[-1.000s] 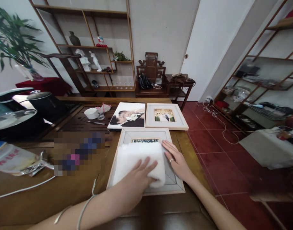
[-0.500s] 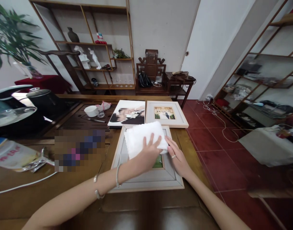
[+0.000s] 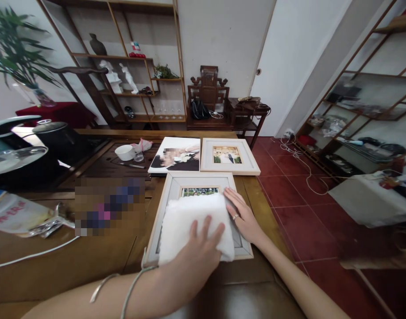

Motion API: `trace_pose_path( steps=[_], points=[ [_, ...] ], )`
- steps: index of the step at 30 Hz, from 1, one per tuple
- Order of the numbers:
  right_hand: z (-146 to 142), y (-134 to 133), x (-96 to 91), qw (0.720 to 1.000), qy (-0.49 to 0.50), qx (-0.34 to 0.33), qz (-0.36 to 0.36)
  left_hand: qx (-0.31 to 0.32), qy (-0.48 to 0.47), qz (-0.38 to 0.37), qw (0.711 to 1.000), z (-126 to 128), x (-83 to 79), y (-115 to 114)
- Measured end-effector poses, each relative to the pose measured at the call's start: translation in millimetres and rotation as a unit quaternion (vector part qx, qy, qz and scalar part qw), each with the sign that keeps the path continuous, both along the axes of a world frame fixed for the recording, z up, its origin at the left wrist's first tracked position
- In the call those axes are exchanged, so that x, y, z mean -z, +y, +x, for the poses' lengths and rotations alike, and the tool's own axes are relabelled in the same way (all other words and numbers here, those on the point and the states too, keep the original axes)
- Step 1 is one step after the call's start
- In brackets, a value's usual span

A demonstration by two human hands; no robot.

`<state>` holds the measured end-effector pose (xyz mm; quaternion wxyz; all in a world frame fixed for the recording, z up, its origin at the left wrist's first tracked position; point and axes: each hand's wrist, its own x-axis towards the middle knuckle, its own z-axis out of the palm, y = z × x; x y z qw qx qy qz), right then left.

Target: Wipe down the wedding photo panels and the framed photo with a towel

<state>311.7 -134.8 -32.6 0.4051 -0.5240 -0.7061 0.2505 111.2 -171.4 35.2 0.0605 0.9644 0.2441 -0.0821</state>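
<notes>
A folded white towel (image 3: 192, 226) lies over the lower part of a pale picture frame (image 3: 161, 208) on the wooden table. My left hand (image 3: 199, 248) presses down on the towel, fingers spread flat across it. Above the towel's upper edge, a strip of the framed photo (image 3: 203, 191) shows. My right hand (image 3: 242, 217) rests along the frame's right side, fingers stretched out beside the towel. The towel and my left hand hide the rest of the photo.
Behind the frame lie a white-edged photo panel (image 3: 176, 155) and a second framed picture (image 3: 249, 159). A white bowl (image 3: 125, 153) stands on the dark tea tray (image 3: 93, 161). Kettles, a printed packet (image 3: 13, 215) and a white cable (image 3: 40, 258) occupy the left.
My left hand has slid the towel down the frame toward me, uncovering the photo's upper part. My right hand stays at the frame's right side.
</notes>
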Motion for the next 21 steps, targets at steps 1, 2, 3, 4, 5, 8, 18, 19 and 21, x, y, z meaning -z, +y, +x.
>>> trace_pose_path(
  steps=[1, 2, 3, 4, 5, 8, 18, 19, 21],
  points=[
    [0.2, 0.0, 0.8, 1.000, -0.004, -0.002, 0.002, -0.012, 0.007, -0.003, 1.000, -3.7, 0.1, 1.3],
    [0.4, 0.0, 1.5, 1.000, -0.008, -0.004, 0.004, -0.022, 0.020, -0.008, 1.000, -7.2, -0.6, 4.4],
    [0.6, 0.1, 2.2, 1.000, -0.010, -0.005, 0.007, -0.031, 0.037, -0.011, 0.999, -10.4, -1.8, 9.3],
    [0.9, 0.3, 2.8, 1.000, -0.012, -0.006, 0.009, -0.042, 0.054, -0.010, 0.998, -13.2, -3.4, 15.5],
    [1.2, 0.5, 3.4, 1.000, -0.014, -0.007, 0.010, -0.057, 0.064, -0.004, 0.996, -15.4, -5.2, 22.8],
    [2.0, 1.3, 5.0, 1.000, -0.015, -0.012, 0.013, -0.097, 0.033, 0.031, 0.994, -18.0, -8.8, 48.6],
    [0.5, 1.6, 1.8, 0.999, -0.008, -0.016, 0.042, 0.046, -0.152, 0.029, 0.987, 25.4, 16.8, 118.5],
    [0.7, 1.6, 1.3, 0.999, -0.009, -0.020, 0.044, 0.044, -0.150, 0.020, 0.987, 27.6, 18.9, 120.1],
    [1.9, 1.8, 1.6, 0.998, -0.010, -0.031, 0.048, 0.026, -0.139, 0.021, 0.990, 26.6, 19.5, 120.6]
  ],
)
